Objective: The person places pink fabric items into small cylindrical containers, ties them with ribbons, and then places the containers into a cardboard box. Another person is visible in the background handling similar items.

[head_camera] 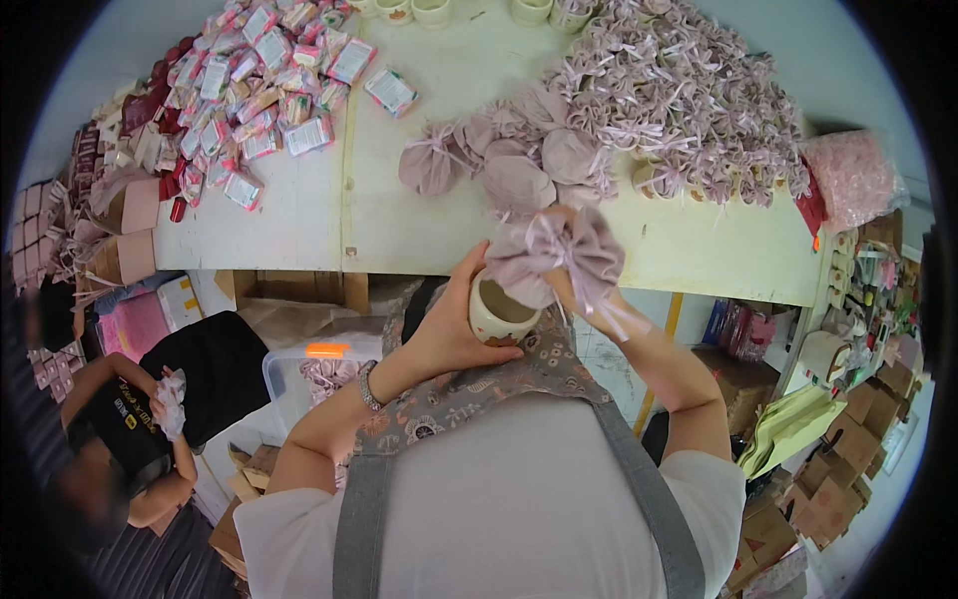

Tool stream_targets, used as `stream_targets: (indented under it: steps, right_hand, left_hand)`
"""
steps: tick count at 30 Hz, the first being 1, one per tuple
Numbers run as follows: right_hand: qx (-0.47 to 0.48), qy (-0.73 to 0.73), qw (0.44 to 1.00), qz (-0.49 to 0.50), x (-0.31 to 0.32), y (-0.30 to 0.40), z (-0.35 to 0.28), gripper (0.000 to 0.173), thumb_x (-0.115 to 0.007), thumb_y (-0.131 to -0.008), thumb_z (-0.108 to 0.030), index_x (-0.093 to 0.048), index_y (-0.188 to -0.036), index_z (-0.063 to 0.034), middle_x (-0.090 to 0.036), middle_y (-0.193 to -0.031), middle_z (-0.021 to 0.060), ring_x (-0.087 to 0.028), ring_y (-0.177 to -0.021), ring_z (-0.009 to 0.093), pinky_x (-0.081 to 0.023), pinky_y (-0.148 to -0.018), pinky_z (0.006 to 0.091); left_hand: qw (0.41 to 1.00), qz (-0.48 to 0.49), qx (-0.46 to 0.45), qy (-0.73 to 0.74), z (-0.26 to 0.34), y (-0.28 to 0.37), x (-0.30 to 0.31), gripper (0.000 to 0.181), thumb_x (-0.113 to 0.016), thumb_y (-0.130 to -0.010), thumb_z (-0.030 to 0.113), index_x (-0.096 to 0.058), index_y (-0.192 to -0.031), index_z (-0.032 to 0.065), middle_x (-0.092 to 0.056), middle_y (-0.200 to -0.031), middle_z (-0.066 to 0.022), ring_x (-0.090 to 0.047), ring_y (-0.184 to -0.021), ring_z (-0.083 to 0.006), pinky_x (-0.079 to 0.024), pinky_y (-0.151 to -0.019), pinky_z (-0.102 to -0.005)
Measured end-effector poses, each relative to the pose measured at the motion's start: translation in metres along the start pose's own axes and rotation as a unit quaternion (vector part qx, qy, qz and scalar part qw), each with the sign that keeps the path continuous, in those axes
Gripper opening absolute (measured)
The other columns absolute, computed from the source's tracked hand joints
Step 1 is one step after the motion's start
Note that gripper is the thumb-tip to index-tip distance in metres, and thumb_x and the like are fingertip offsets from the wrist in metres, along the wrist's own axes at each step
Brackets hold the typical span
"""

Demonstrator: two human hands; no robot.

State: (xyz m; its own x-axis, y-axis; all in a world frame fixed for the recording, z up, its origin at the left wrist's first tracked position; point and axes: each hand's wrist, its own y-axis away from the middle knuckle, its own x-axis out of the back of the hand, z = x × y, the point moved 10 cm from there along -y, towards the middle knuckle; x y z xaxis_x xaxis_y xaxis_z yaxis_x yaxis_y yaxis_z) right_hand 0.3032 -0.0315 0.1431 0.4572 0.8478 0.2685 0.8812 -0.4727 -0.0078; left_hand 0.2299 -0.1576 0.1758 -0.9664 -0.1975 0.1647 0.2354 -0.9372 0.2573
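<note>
My left hand (449, 326) grips a cream ceramic cup (503, 311) with a small printed motif, its mouth tilted up towards me. Right above the rim, my right hand (566, 288) holds a gathered mauve fabric pouch (557, 251) tied with a lilac ribbon bow. The pouch covers part of the cup's opening and most of my right fingers. Whether the pouch touches the rim, I cannot tell. Just beyond my hands, several loose mauve pouches (516, 176) lie on the pale table (419, 232).
A big cluster of ribboned pouches (673, 97), some set in cups, covers the table's right side. Plastic-wrapped packets (262, 82) are heaped at left. More cups (430, 11) stand at the far edge. A clear plastic bin (281, 389) is by my left arm; another person (127, 419) sits at left.
</note>
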Motion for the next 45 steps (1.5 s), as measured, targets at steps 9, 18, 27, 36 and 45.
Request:
stream_targets:
  steps: [9,18,27,36,45]
  right_hand:
    - [-0.061,-0.061,0.952,-0.295,-0.023,-0.038,-0.061,0.042,-0.071,-0.067,-0.013,-0.063,-0.107,-0.0021,-0.061,-0.094,0.0072,-0.060,-0.085,0.020,-0.047,-0.079,0.0270]
    - [0.049,0.029,0.998,0.024,-0.030,-0.032,-0.068,0.018,-0.061,-0.078,-0.014,-0.059,-0.091,-0.0028,-0.060,-0.086,0.0062,-0.059,-0.079,0.021,-0.049,-0.074,0.0328]
    - [-0.096,0.206,0.933,-0.278,-0.007,-0.015,-0.074,0.044,-0.073,-0.069,-0.029,-0.064,-0.107,-0.0082,-0.065,-0.089,0.0137,-0.062,-0.081,0.032,-0.049,-0.071,0.0370]
    - [-0.121,0.244,0.885,-0.379,-0.033,-0.015,-0.023,0.040,-0.072,-0.074,-0.027,-0.064,-0.110,-0.0109,-0.065,-0.101,0.0130,-0.061,-0.091,0.030,-0.049,-0.080,0.0350]
    - [-0.134,0.018,0.952,-0.273,-0.015,-0.028,-0.058,0.037,-0.075,-0.074,-0.019,-0.062,-0.105,-0.0021,-0.064,-0.088,0.0105,-0.063,-0.076,0.023,-0.049,-0.069,0.0319]
  left_hand:
    - [0.998,-0.008,-0.043,-0.048,-0.001,0.004,-0.015,0.090,-0.085,-0.060,0.021,-0.036,-0.134,0.0037,-0.043,-0.125,-0.0147,-0.042,-0.121,-0.0261,-0.034,-0.103,-0.0352]
    - [0.994,0.020,-0.035,-0.097,-0.008,-0.002,-0.010,0.097,-0.083,-0.061,0.031,-0.029,-0.135,-0.0005,-0.043,-0.126,-0.0214,-0.048,-0.117,-0.0333,-0.041,-0.096,-0.0366]
    - [0.994,-0.015,0.085,-0.065,-0.016,-0.001,-0.009,0.097,-0.084,-0.061,0.026,-0.029,-0.136,-0.0005,-0.046,-0.129,-0.0159,-0.046,-0.120,-0.0257,-0.036,-0.101,-0.0340]
    - [0.989,-0.049,0.083,-0.109,-0.002,-0.006,-0.010,0.069,-0.082,-0.062,0.030,-0.052,-0.119,0.0053,-0.048,-0.125,-0.0161,-0.051,-0.110,-0.0353,-0.044,-0.092,-0.0400]
    - [0.984,0.003,-0.015,-0.178,0.012,-0.010,-0.006,0.087,-0.085,-0.060,0.031,-0.042,-0.130,0.0049,-0.049,-0.121,-0.0167,-0.052,-0.111,-0.0329,-0.045,-0.093,-0.0364]
